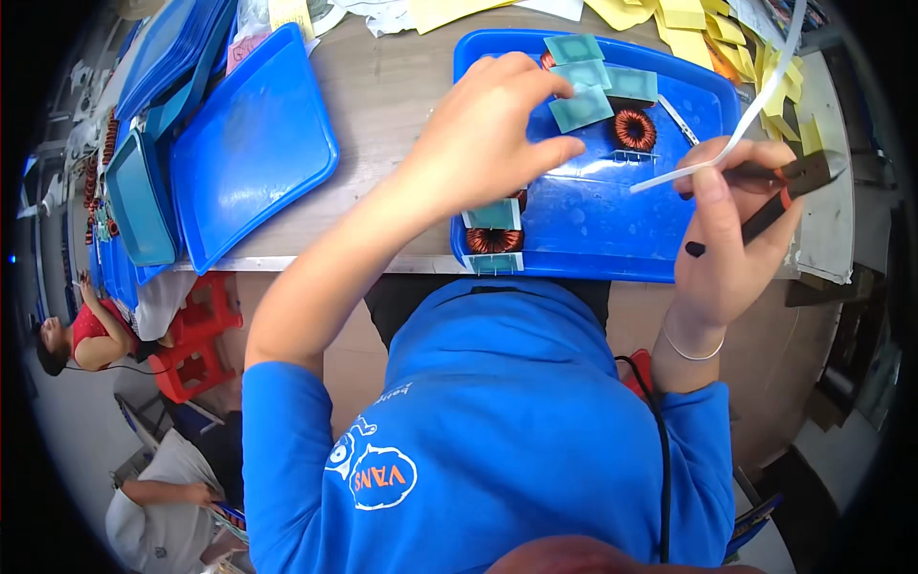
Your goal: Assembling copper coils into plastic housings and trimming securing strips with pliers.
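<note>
My left hand [492,120] is over the left part of a blue tray [612,230], thumb and fingers apart and holding nothing that I can see. Its index fingertip is at a cluster of green square plates [581,75]; whether it touches them I cannot tell. Beside them a copper-wound ring coil [634,130] stands with pins below it. In my right hand [729,234], above the tray's right edge, are dark-handled cutting pliers [760,215] and a long white strip [751,129], pinched at the thumb. Another copper coil [494,240] sits between green plates [495,215] at the tray's near left corner.
A thin white tool [677,119] lies in the tray. Yellow paper pieces [684,33] lie beyond it. An empty blue tray [258,153] and stacked trays [172,57] occupy the table's left. Red stools [196,359] and two other people are at the far left.
</note>
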Motion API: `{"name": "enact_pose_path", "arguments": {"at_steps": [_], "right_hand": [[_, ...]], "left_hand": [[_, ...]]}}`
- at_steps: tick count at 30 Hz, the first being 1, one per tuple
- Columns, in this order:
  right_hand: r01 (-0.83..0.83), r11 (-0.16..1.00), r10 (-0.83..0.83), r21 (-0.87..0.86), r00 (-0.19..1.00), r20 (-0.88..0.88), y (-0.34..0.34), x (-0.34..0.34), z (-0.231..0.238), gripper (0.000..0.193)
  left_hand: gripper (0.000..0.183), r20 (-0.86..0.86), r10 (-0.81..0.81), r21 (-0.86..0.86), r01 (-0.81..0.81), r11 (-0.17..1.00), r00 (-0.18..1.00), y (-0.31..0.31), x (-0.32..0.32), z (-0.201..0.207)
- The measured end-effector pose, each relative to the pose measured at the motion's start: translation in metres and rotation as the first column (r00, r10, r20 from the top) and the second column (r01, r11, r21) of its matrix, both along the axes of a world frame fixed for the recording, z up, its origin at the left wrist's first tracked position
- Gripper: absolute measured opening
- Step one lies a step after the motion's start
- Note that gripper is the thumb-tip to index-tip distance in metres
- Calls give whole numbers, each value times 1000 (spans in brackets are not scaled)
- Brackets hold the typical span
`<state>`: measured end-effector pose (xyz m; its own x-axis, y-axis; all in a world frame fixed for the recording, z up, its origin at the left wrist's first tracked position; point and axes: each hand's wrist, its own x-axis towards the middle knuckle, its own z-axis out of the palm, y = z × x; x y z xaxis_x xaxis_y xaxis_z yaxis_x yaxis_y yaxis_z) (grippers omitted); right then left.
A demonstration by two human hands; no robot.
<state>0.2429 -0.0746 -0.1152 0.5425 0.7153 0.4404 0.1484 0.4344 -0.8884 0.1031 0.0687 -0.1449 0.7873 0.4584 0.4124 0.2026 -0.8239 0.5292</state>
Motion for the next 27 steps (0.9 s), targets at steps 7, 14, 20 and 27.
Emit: {"name": "enact_pose_path", "arguments": {"at_steps": [7, 14, 20, 27], "right_hand": [[-10, 1000, 10, -7, 998, -61, -5, 9, -9, 38], [5, 1000, -6, -11, 997, -79, -7, 11, -12, 38], [25, 1000, -25, 4, 998, -66, -13, 6, -10, 36], [65, 997, -62, 44, 996, -65, -20, 15, -10, 35]], "left_hand": [[38, -346, 135, 248, -49, 968, 929, -5, 37, -10], [40, -163, 155, 356, -89, 930, 974, -3, 44, -24], [35, -192, 100, 293, -41, 955, 976, -9, 43, -21], [36, -122, 58, 186, -34, 982, 991, 6, 31, -1]]}}
